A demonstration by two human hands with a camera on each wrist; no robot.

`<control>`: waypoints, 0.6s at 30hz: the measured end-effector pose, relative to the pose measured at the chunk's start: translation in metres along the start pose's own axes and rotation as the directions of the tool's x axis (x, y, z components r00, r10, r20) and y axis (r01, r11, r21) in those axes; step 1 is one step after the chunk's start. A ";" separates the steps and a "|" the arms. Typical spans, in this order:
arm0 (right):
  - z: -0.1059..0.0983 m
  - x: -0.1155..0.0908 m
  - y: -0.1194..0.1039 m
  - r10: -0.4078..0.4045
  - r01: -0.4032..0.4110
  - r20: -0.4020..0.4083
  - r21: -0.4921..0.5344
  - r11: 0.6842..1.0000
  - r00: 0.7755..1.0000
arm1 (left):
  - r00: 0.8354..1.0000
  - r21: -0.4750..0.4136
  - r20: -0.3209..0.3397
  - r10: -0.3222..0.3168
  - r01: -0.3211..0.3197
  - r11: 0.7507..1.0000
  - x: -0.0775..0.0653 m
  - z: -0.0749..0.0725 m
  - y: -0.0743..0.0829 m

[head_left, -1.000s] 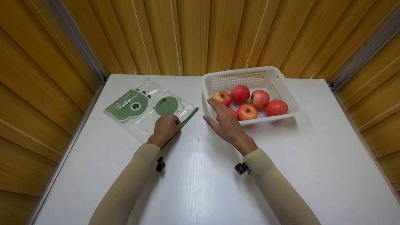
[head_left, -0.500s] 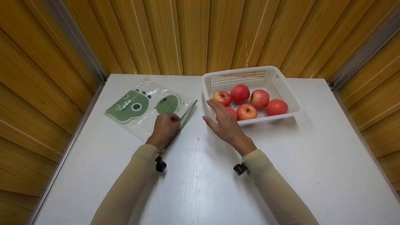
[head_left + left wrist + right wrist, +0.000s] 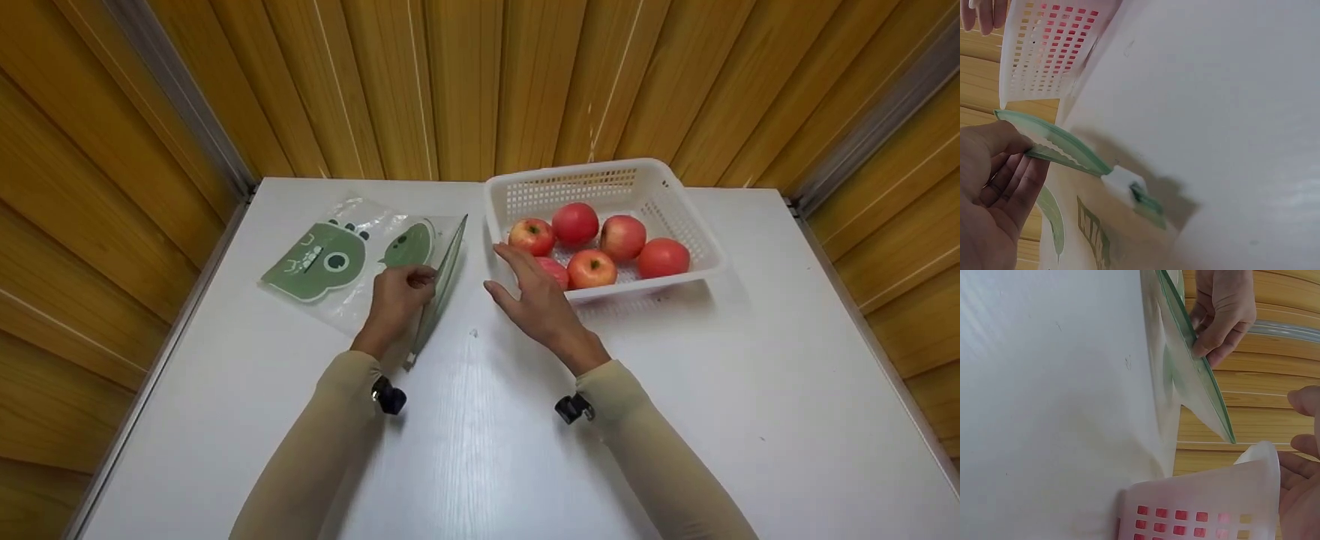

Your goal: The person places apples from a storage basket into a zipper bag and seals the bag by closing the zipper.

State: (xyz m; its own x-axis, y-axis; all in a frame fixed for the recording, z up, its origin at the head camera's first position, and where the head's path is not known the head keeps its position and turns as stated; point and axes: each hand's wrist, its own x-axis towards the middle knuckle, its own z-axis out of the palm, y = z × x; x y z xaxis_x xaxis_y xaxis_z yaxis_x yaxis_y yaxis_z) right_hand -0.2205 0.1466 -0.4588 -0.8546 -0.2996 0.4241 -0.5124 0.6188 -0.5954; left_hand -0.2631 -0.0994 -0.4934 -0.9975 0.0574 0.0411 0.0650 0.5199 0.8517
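Observation:
A clear plastic zip bag with green animal prints lies on the left of the table, its green-edged mouth raised. My left hand pinches one side of that mouth between thumb and fingers. In the left wrist view the two green edges stand apart, and a white slider sits at one end. My right hand has its fingers extended at the near left corner of a white plastic basket; from the right wrist view I cannot tell how firmly it touches the rim. Several red apples lie in the basket, one partly hidden by that hand.
The white table is bounded by yellow wood-look panels at the back and both sides. A strip of table separates the bag from the basket. Small dark cameras are strapped to both wrists.
My left hand has lifted the bag's mouth off the table, and its edges have parted. The bag has shifted slightly right. My right hand has stayed nearly still by the basket.

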 end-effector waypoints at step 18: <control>0.013 0.008 -0.015 -0.049 0.068 -0.154 0.122 0.990 0.987 | 0.993 -0.089 -0.117 0.011 -0.022 0.996 -0.005 -0.006 0.008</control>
State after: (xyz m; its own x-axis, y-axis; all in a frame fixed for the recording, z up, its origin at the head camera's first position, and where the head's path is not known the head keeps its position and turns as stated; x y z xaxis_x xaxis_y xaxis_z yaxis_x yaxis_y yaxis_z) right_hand -0.2207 0.1251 -0.4554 -0.8055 -0.2137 0.5527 -0.5756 0.5037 -0.6442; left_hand -0.2578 -0.1006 -0.4840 -0.9930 -0.0374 0.1117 0.0839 0.4403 0.8939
